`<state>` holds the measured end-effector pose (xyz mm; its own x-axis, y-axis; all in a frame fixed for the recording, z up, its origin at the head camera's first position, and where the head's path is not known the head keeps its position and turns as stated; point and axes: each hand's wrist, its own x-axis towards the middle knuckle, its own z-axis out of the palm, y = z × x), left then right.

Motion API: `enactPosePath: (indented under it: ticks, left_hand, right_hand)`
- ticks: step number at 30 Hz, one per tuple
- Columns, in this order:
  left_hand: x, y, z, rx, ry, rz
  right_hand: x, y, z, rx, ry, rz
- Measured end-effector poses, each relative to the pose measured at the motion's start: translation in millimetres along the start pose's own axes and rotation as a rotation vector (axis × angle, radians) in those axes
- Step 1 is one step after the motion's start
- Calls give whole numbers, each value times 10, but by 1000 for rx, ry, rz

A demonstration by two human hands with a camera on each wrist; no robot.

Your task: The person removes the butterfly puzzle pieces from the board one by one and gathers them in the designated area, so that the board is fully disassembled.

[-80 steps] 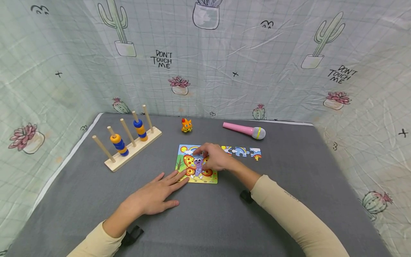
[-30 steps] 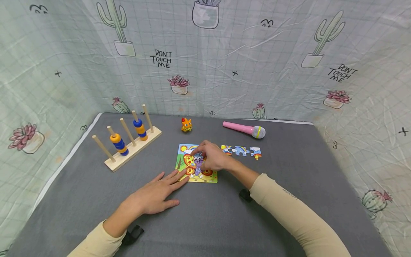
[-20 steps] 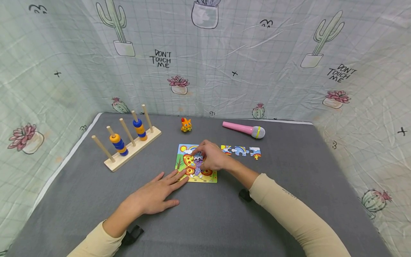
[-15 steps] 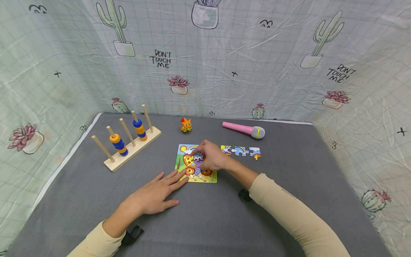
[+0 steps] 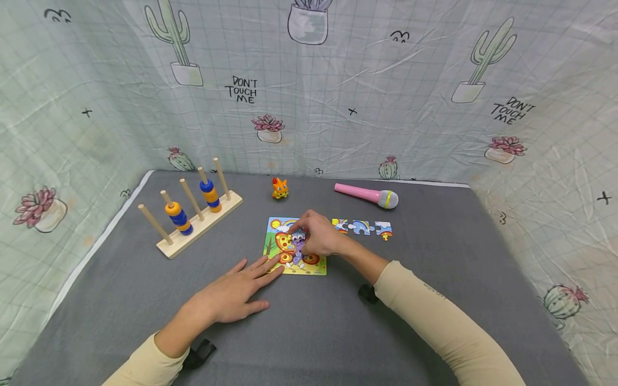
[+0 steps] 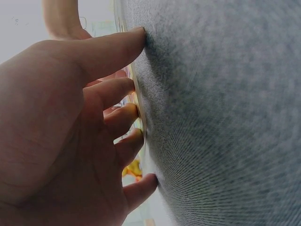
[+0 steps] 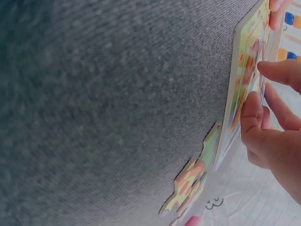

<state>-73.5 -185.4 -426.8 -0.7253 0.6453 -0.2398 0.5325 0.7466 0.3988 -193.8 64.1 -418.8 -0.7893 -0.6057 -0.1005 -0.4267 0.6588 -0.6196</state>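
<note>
A butterfly jigsaw puzzle (image 5: 316,268) lies flat on the grey table, its upper right covered by my right hand (image 5: 321,236). That hand's curled fingers and thumb pinch a puzzle piece (image 7: 263,92) at the board's surface, mostly hidden behind the fingers. My left hand (image 5: 232,295) lies spread beside the board, with some fingertips resting on its lower left edge. In the left wrist view the left thumb (image 6: 117,49) touches the cloth. Just right of the board, loose puzzle pieces (image 5: 360,227) sit in a row.
At the left stands a wooden peg rack (image 5: 212,214) with blue and orange rings on two pegs. An orange toy figure (image 5: 280,188) and a pink microphone (image 5: 359,192) are at the back. A patterned cloth (image 5: 314,107) hangs behind and along the sides.
Since the oldest frame, my right hand has shifted very slightly left over the puzzle, then stayed almost still. The left hand keeps its place on the board's edge.
</note>
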Motion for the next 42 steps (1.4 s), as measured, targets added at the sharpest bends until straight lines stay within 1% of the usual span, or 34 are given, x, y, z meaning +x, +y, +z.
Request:
enactPosePath:
  ticks: [6,12,14,19,22,29,38,42]
  left_hand:
    - [-4,-14,14,-3,7,8]
    - [-3,-19,16,-6,1,-3]
    - [-6,-16,15,-7,3,-5]
    - [-23,1,10,-7,22,10]
    - [-32,7,8,-5,29,18]
    - [-24,5,14,-6,26,14]
    - [-14,15,18,4,29,11]
    - [-13,17,20,5,31,15]
  right_hand:
    - [-27,46,-18,7,27,7]
    - [-107,108,-63,64,43,58]
    - [-138,127,-78,77,54,63]
    - [-223,187,-121,66,81,41]
    - [-278,224,-155,78,94,46]
    - [-415,290,-246,116,93,80]
    - [-613,404,-356,126,139,123]
    - [-688,478,-384,153,148,138]
